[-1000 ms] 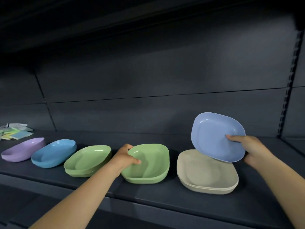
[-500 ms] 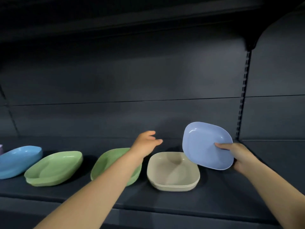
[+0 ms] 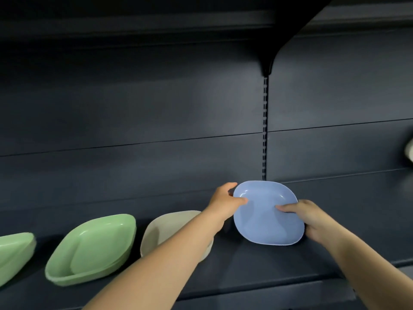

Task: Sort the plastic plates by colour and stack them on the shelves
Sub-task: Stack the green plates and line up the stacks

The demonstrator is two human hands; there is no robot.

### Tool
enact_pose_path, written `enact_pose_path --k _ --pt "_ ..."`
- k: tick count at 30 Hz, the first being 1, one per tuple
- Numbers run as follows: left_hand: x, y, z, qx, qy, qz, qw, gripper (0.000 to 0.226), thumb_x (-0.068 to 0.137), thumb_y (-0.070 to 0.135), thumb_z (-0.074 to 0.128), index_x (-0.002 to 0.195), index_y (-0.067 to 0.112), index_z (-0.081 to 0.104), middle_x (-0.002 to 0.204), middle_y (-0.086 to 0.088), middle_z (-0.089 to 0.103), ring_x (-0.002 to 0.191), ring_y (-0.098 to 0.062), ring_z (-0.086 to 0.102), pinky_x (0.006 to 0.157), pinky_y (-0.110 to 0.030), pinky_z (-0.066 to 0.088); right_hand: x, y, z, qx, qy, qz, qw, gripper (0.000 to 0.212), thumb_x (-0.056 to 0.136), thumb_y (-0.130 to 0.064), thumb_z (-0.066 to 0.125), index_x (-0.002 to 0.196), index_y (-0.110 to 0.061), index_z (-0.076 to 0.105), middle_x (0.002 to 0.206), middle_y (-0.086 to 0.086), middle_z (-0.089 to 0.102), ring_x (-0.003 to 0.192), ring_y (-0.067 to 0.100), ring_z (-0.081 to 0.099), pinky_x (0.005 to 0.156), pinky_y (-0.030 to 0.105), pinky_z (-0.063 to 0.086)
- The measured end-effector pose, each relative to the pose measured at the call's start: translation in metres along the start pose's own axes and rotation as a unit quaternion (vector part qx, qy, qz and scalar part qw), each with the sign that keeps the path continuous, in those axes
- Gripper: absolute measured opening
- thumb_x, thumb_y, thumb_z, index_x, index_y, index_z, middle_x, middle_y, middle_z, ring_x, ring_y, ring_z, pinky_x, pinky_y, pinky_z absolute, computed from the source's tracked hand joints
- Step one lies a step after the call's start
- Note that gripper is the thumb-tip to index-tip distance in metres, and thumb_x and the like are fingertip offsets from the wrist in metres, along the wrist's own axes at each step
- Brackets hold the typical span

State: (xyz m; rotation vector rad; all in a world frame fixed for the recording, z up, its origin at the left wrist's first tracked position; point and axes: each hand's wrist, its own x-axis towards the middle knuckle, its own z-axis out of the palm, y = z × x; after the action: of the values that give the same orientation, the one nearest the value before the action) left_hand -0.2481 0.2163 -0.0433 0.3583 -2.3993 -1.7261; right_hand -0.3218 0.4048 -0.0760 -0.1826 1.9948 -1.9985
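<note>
We hold the blue plate (image 3: 267,214) tilted, face toward us, above bare shelf (image 3: 257,265) at 3 o'clock of the beige stack (image 3: 161,229); likely it starts a new blue pile apart from the green stacks (image 3: 93,247). Left hand (image 3: 225,202) pinches its 9 o'clock rim, thumb on the face; right hand (image 3: 310,217) pinches the 3 o'clock rim. Half a second ago the left hand was free and open above the beige stack; only the right held the plate.
</note>
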Motion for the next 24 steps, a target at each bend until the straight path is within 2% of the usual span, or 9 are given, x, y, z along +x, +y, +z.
enact_pose_path --k 3,8,10,13,16,18,20,22,24 --pt "0.005 -0.005 0.013 0.04 -0.01 -0.007 0.999 0.05 0.083 0.008 0.064 0.129 0.021 0.052 0.122 0.002 0.06 0.108 -0.018 0.059 0.087 -0.028 0.049 0.001 0.006 -0.006 -0.041 0.005 -0.027 0.999 0.019 0.08 -0.001 0.069 0.099 0.001 0.068 0.093 0.015 0.074 0.086 0.031 0.07 0.071 0.037 0.053" --pt "0.01 -0.018 0.028 0.145 -0.022 -0.045 0.988 0.055 0.081 0.008 0.064 0.13 0.021 0.042 0.125 0.0 0.051 0.099 -0.018 0.051 0.075 -0.025 0.044 0.006 0.015 -0.01 -0.134 0.005 -0.073 0.988 0.027 0.073 0.005 0.073 0.096 -0.007 0.069 0.092 0.011 0.074 0.088 0.029 0.069 0.081 0.043 0.054" --pt "0.011 -0.023 0.029 0.159 -0.022 -0.071 0.985 0.056 0.08 0.01 0.066 0.13 0.019 0.041 0.125 -0.001 0.05 0.098 -0.017 0.05 0.076 -0.024 0.043 0.007 0.016 -0.01 -0.164 -0.001 -0.074 0.984 0.031 0.071 0.008 0.072 0.096 -0.011 0.07 0.091 0.009 0.073 0.087 0.027 0.069 0.08 0.041 0.054" --pt "0.01 -0.023 0.027 0.176 -0.021 -0.1 0.979 0.062 0.082 0.015 0.068 0.135 0.018 0.038 0.129 0.0 0.048 0.102 -0.018 0.049 0.08 -0.025 0.041 0.009 0.013 -0.008 -0.208 -0.018 -0.076 0.975 0.033 0.071 0.007 0.072 0.096 -0.013 0.069 0.09 0.007 0.072 0.083 0.023 0.067 0.07 0.032 0.053" --pt "0.006 -0.018 0.026 0.233 -0.02 -0.109 0.966 0.073 0.083 0.021 0.068 0.143 0.016 0.029 0.138 -0.001 0.043 0.118 -0.021 0.048 0.087 -0.026 0.041 0.014 0.01 -0.008 -0.264 -0.037 -0.072 0.961 0.029 0.07 0.003 0.074 0.093 -0.014 0.068 0.089 0.006 0.071 0.08 0.02 0.066 0.065 0.028 0.05" --pt "0.0 -0.014 0.027 0.288 -0.017 -0.102 0.952 0.075 0.083 0.024 0.068 0.145 0.015 0.026 0.142 -0.002 0.04 0.124 -0.022 0.046 0.094 -0.028 0.042 0.019 0.007 -0.008 -0.322 -0.046 -0.075 0.943 0.029 0.069 -0.004 0.077 0.097 -0.009 0.068 0.095 0.009 0.071 0.089 0.024 0.067 0.075 0.033 0.051" --pt "-0.006 -0.008 0.026 0.33 -0.007 -0.086 0.94 0.079 0.084 0.027 0.067 0.147 0.014 0.021 0.148 -0.003 0.034 0.132 -0.023 0.041 0.102 -0.029 0.039 0.02 0.003 -0.01 -0.38 -0.041 -0.091 0.92 0.045 0.073 -0.017 0.078 0.114 -0.003 0.063 0.111 0.009 0.067 0.103 0.025 0.063 0.085 0.034 0.048" --pt "-0.015 0.0 0.025 0.346 0.003 -0.055 0.937 0.081 0.086 0.032 0.065 0.149 0.015 0.018 0.153 -0.004 0.025 0.139 -0.023 0.031 0.108 -0.031 0.034 0.014 -0.003 -0.017 -0.435 -0.028 -0.125 0.891 0.062 0.078 -0.031 0.075 0.131 -0.008 0.052 0.121 0.006 0.059 0.11 0.021 0.056 0.089 0.028 0.043" --pt "-0.027 0.01 0.024 0.379 0.018 -0.006 0.925 0.073 0.088 0.036 0.061 0.148 0.017 0.023 0.151 -0.004 0.026 0.139 -0.024 0.029 0.108 -0.033 0.033 0.001 -0.011 -0.03 -0.508 -0.009 -0.187 0.841 0.069 0.078 -0.043 0.071 0.137 -0.016 0.046 0.131 0.003 0.051 0.122 0.022 0.045 0.099 0.031 0.039"
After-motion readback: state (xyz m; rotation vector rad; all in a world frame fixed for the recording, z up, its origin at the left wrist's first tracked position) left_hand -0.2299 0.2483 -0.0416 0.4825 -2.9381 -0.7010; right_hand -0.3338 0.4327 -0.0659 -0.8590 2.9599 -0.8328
